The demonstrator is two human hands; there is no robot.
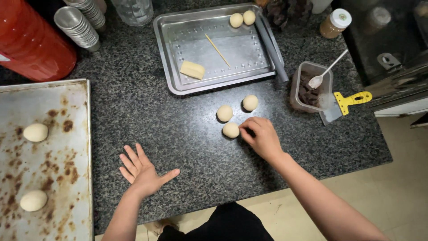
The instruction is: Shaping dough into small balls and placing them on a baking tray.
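On the dark speckled table (178,134), three small pale dough balls are laid close together near the middle, and the nearest dough ball (231,130) is being touched at its right side by the fingertips of the right hand (261,137); the fingers are curled onto it, but it cannot be told whether it is already pinched or only touched. The other two dough balls (224,113) (250,102) are set just beyond it, apart from the hand. The left hand (141,172) is held open and flat, palm up with fingers spread, above the near part of the table, and nothing is held in it. The ball is judged to be light, soft and easily dented, possibly a little tacky, so it is best taken from the sides with loosely cupped fingertips rather than squeezed from above. At the far side a shiny steel tray (178,76) is placed, in which two more balls (242,18), a yellowish block (192,69) and a thin stick (217,50) are seen. To the left, a stained baking sheet (67,169) carries two shaped pieces (35,132) (33,200). To the right, a clear tub of dark filling (310,91) with a spoon (325,72) is stood beside a yellow-handled scraper (345,102).
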